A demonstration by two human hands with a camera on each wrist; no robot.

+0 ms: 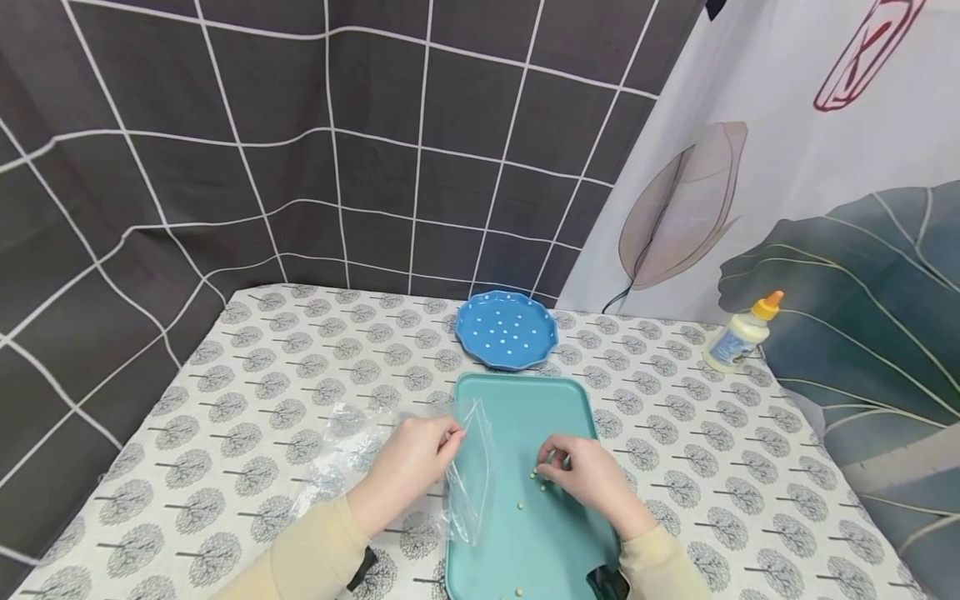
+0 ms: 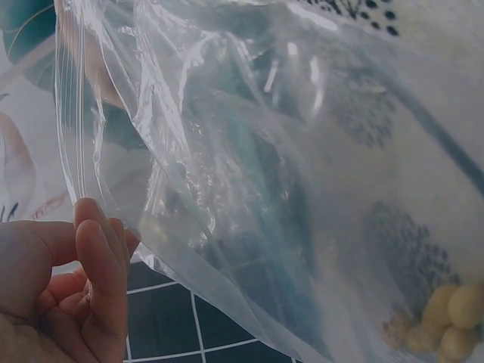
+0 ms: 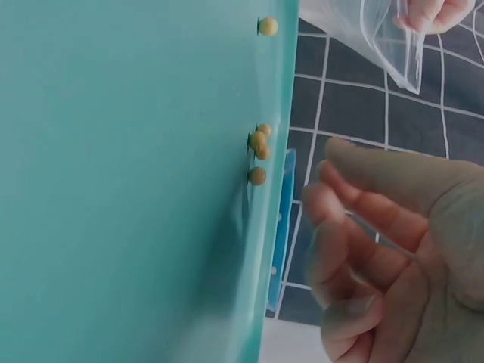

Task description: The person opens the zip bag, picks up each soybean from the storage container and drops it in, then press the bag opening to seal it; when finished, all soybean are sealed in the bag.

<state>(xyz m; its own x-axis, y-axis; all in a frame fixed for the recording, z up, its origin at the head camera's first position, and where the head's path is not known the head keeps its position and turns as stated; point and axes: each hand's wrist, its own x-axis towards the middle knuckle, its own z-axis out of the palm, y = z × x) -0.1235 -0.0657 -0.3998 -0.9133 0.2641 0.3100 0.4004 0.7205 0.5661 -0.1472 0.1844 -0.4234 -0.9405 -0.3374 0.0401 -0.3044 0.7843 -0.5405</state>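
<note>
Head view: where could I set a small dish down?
The tree-print tablecloth is bare left of the blue polka-dot plate, beyond the clear zip bag, and between plate and glue bottle. The far end of the turquoise tray is bare too. Crowded: the tray's middle, where left hand and bag overlap its left edge, right hand its right, round yellow beans between.

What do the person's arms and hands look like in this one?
Plain pale-yellow long sleeves, the left and right, reach the wrists. The left hand and right hand are ungloved. A black piece shows beside each forearm.
</note>
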